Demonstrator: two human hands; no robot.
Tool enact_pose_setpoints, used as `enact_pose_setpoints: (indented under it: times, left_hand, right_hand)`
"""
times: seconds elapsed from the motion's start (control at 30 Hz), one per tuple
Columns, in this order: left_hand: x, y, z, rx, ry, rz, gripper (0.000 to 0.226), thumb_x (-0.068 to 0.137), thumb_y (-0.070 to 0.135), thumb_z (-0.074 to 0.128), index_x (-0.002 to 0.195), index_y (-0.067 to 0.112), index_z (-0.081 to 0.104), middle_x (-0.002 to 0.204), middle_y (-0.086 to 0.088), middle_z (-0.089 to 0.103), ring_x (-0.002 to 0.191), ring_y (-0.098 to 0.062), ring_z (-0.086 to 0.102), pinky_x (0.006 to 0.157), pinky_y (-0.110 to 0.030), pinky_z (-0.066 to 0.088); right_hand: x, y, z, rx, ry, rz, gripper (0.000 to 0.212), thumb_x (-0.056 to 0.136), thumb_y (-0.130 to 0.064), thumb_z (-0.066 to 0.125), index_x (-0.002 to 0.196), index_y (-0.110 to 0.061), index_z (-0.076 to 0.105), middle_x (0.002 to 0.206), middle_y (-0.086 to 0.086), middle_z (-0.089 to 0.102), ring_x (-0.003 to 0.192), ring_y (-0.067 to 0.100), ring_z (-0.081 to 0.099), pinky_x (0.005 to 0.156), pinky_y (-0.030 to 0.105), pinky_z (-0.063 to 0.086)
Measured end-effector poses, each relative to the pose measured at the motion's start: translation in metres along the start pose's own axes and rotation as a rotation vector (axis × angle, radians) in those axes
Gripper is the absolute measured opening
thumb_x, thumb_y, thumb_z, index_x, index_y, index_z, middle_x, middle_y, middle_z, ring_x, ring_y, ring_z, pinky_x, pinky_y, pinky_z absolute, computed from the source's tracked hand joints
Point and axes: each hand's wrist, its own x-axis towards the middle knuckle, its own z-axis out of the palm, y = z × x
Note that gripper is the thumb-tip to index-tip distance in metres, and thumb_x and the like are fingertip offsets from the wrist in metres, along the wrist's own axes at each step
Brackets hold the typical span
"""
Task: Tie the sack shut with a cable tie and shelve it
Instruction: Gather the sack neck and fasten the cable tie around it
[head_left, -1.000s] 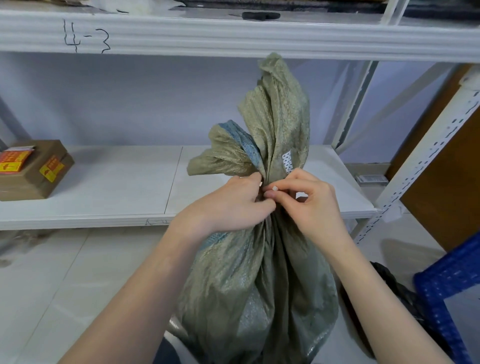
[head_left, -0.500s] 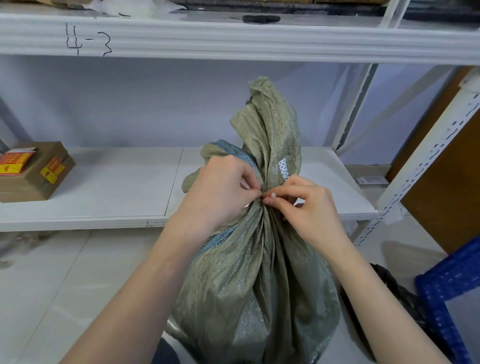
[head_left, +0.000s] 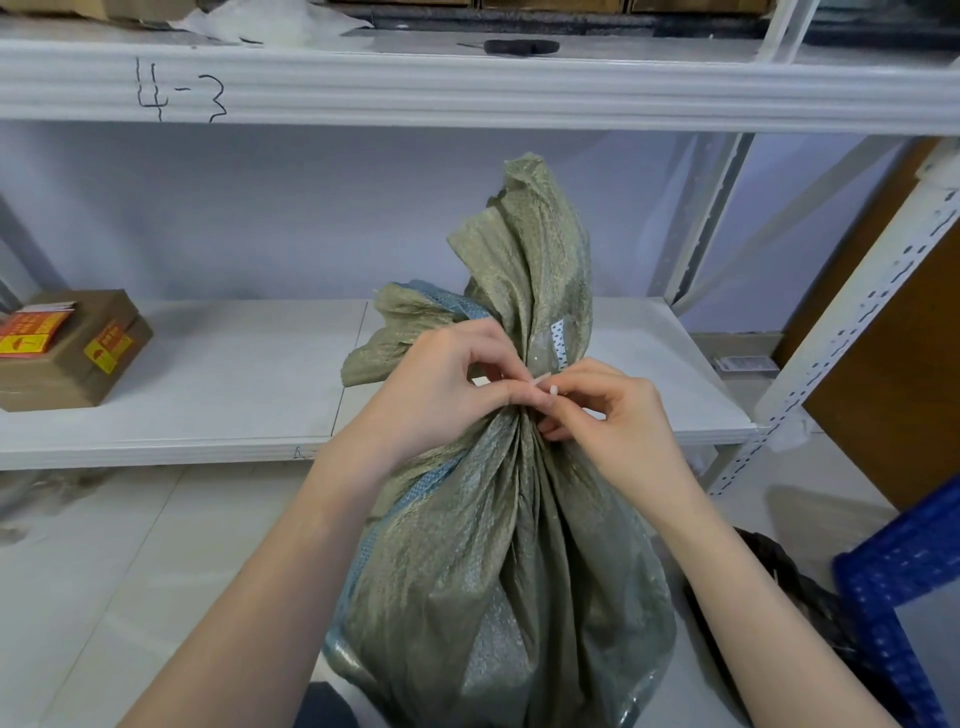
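A green woven sack (head_left: 498, 561) stands on the floor in front of me, its neck gathered and its loose top sticking up. My left hand (head_left: 441, 389) and my right hand (head_left: 608, 410) meet at the gathered neck. Between their fingertips shows a small white piece, the cable tie (head_left: 545, 383). Both hands pinch it against the neck. Most of the tie is hidden by fingers and folds. Behind the sack runs the low white shelf (head_left: 208, 379).
A brown cardboard box (head_left: 67, 353) with red and yellow stickers sits at the shelf's left end. The upper shelf (head_left: 467, 88) is marked "4-3". A perforated white upright (head_left: 852, 322) stands to the right, a blue crate (head_left: 904, 587) and a black bag (head_left: 779, 577) at lower right.
The sack's top has sunk lower and shifted slightly. My left hand has turned and its fingers now pinch at the neck beside my right fingertips.
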Motion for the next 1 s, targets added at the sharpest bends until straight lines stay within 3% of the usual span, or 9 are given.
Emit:
enact_pose_setpoints:
  times: [0.07, 0.13, 0.23, 0.37, 0.5, 0.63, 1.0]
  left_hand:
    - [0.001, -0.003, 0.0, 0.004, -0.006, -0.026, 0.015, 0.074, 0.033, 0.076, 0.065, 0.039, 0.065, 0.074, 0.013, 0.065, 0.073, 0.0, 0.058, 0.068, -0.017, 0.039]
    - [0.001, -0.006, 0.0, 0.011, -0.012, -0.074, 0.016, 0.073, 0.036, 0.076, 0.064, 0.04, 0.064, 0.067, 0.015, 0.067, 0.067, 0.002, 0.057, 0.067, -0.02, 0.04]
    - [0.0, -0.009, 0.0, -0.038, -0.035, -0.099, 0.013, 0.071, 0.033, 0.079, 0.069, 0.032, 0.067, 0.062, 0.012, 0.067, 0.059, 0.0, 0.054, 0.065, -0.026, 0.043]
    - [-0.001, -0.013, -0.002, -0.012, -0.068, -0.055, 0.013, 0.078, 0.031, 0.073, 0.068, 0.036, 0.068, 0.072, 0.012, 0.07, 0.074, -0.002, 0.063, 0.071, -0.021, 0.045]
    - [-0.002, -0.014, -0.001, 0.009, -0.078, -0.038, 0.01, 0.08, 0.031, 0.071, 0.071, 0.034, 0.07, 0.073, 0.016, 0.068, 0.076, 0.0, 0.062, 0.069, -0.013, 0.042]
    - [0.0, -0.02, -0.002, -0.019, -0.093, -0.022, 0.011, 0.081, 0.029, 0.072, 0.071, 0.035, 0.07, 0.07, 0.021, 0.066, 0.075, 0.001, 0.062, 0.074, -0.022, 0.046]
    - [0.0, -0.021, -0.002, -0.026, -0.077, 0.011, 0.007, 0.079, 0.032, 0.071, 0.075, 0.028, 0.073, 0.076, 0.013, 0.07, 0.079, -0.007, 0.065, 0.08, -0.036, 0.052]
  right_hand:
    - [-0.001, 0.0, 0.001, 0.03, -0.001, 0.032, 0.021, 0.08, -0.001, 0.067, 0.078, -0.022, 0.071, 0.076, -0.003, 0.068, 0.06, 0.011, 0.067, 0.059, 0.02, 0.055]
    - [-0.002, -0.001, 0.001, 0.034, 0.009, 0.058, 0.017, 0.08, -0.001, 0.066, 0.085, -0.016, 0.069, 0.076, 0.007, 0.069, 0.061, 0.013, 0.069, 0.061, 0.022, 0.056]
    - [-0.002, -0.004, 0.001, 0.064, 0.022, 0.064, 0.013, 0.079, 0.003, 0.066, 0.081, -0.009, 0.063, 0.074, 0.014, 0.069, 0.061, 0.016, 0.069, 0.062, 0.024, 0.058]
    - [-0.003, -0.005, 0.002, 0.092, 0.01, 0.098, 0.01, 0.079, 0.002, 0.067, 0.076, -0.005, 0.061, 0.073, 0.012, 0.069, 0.063, 0.016, 0.071, 0.064, 0.025, 0.058]
    - [-0.003, -0.005, 0.002, 0.089, 0.005, 0.109, 0.012, 0.079, 0.002, 0.067, 0.073, -0.007, 0.061, 0.071, 0.01, 0.069, 0.063, 0.016, 0.072, 0.064, 0.025, 0.058]
    - [-0.003, -0.006, 0.002, 0.099, 0.0, 0.118, 0.016, 0.078, 0.002, 0.068, 0.07, -0.01, 0.061, 0.069, 0.008, 0.069, 0.063, 0.016, 0.072, 0.063, 0.024, 0.058]
    - [-0.003, -0.009, 0.0, 0.1, 0.006, 0.114, 0.019, 0.077, 0.003, 0.068, 0.068, -0.011, 0.059, 0.07, 0.012, 0.068, 0.061, 0.016, 0.071, 0.062, 0.026, 0.058]
